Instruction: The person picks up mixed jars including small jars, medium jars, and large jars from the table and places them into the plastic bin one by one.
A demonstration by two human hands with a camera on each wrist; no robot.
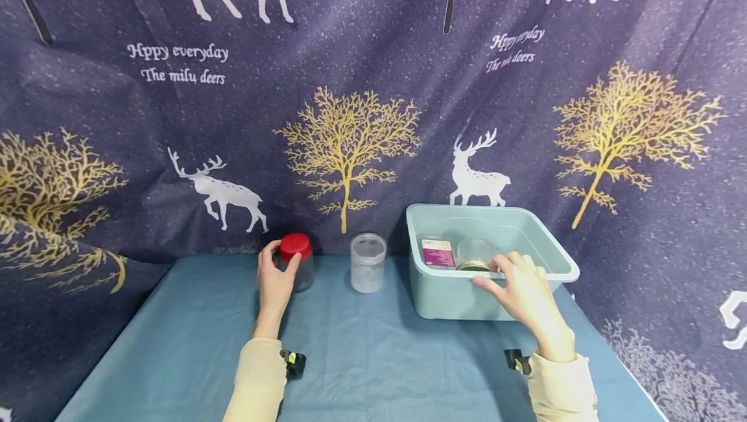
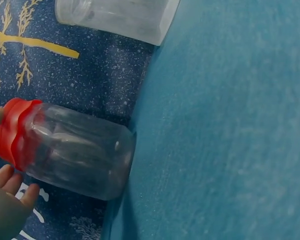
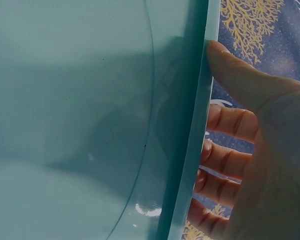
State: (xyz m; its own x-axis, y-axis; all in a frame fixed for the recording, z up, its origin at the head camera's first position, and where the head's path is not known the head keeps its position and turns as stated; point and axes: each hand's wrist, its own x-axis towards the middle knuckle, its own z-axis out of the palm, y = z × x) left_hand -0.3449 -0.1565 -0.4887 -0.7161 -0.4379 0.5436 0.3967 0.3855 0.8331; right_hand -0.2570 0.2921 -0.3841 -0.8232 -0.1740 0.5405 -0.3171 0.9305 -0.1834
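My left hand (image 1: 275, 282) is around the red lid (image 1: 296, 246) of a clear plastic jar (image 1: 304, 273), thumb on one side and fingers on the other. In the left wrist view the jar (image 2: 80, 150) stands upright on the cloth, its body see-through. My right hand (image 1: 525, 289) is at the near rim of a light blue-green plastic bin (image 1: 461, 302), its fingers spread and bent slightly over the edge. Beside those fingertips, inside the bin, lies a clear jar with a gold-coloured lid (image 1: 474, 266). In the right wrist view the rim hides some fingertips.
A clear open-topped jar (image 1: 368, 266) stands between the red-lidded jar and the bin. Inside the bin is also a container with a purple and white label (image 1: 438, 253). A blue cloth (image 1: 362, 357) covers the table, and a deer-patterned curtain (image 1: 373, 52) hangs behind.
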